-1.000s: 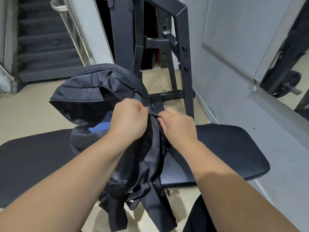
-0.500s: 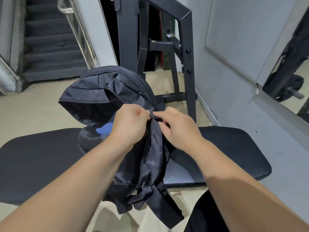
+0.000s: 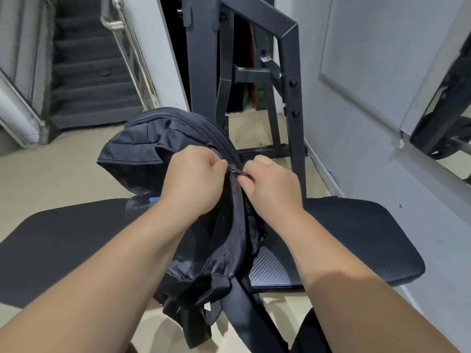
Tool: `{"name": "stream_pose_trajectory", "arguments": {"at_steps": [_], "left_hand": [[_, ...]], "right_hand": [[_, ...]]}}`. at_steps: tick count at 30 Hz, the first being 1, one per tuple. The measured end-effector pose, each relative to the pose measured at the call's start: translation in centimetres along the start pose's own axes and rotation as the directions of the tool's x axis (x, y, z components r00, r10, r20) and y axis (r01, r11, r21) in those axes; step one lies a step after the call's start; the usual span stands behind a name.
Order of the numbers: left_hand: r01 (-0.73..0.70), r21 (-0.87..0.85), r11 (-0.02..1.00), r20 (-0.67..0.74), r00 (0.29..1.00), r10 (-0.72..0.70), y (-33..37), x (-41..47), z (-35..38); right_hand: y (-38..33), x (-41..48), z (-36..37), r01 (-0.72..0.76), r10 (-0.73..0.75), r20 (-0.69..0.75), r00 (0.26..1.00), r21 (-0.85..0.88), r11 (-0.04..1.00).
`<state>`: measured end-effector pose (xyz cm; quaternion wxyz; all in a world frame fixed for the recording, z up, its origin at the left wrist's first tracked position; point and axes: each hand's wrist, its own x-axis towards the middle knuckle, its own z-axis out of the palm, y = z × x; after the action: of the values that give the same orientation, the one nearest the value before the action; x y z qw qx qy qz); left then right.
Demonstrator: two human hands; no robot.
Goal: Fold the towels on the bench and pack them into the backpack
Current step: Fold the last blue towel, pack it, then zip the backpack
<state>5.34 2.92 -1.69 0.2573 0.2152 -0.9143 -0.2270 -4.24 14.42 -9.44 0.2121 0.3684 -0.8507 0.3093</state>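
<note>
We have a black backpack [image 3: 132, 154] standing on the padded black counter [image 3: 356, 238], near its middle, with the top of the bag tipped away from us and to the left. Our left hand [image 3: 193, 182] is closed on the backpack: the fingers are curled and bunch the fabric just left of the zip line, knuckles up. Our right hand [image 3: 272, 184] sits just beside it, with only the zip line between them. Its thumb and forefinger pinch the zipper pull [image 3: 235, 171], which lies at the top of the bag's near side. Above the pull the zip teeth curve up and over the crown of the bag.

To the left of our left wrist the bag gapes, and a small patch of a blue towel [image 3: 154, 199] shows inside the opening; how it is folded we cannot tell. The shoulder straps [image 3: 244, 314] hang off the near edge of the counter toward the beige floor [image 3: 51, 179].

Behind the backpack rises a dark steel rack frame [image 3: 289, 72] with bolts along its right upright. At the far left a dark staircase [image 3: 89, 80] climbs away, edged by a metal handrail [image 3: 132, 52]. On the grey wall at the right hangs a mirror [image 3: 448, 103] that reflects a dark frame and a weight plate.
</note>
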Motion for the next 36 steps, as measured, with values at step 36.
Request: {"name": "stream_pose_trajectory", "arguments": {"at_steps": [36], "left_hand": [[0.289,-0.594,0.751,0.020,0.938,-0.345,-2.0,-1.0,0.5]], "right_hand": [[2.9,-0.1,-1.3,0.112,-0.127,-0.044,0.991,-0.260,0.959]]}}
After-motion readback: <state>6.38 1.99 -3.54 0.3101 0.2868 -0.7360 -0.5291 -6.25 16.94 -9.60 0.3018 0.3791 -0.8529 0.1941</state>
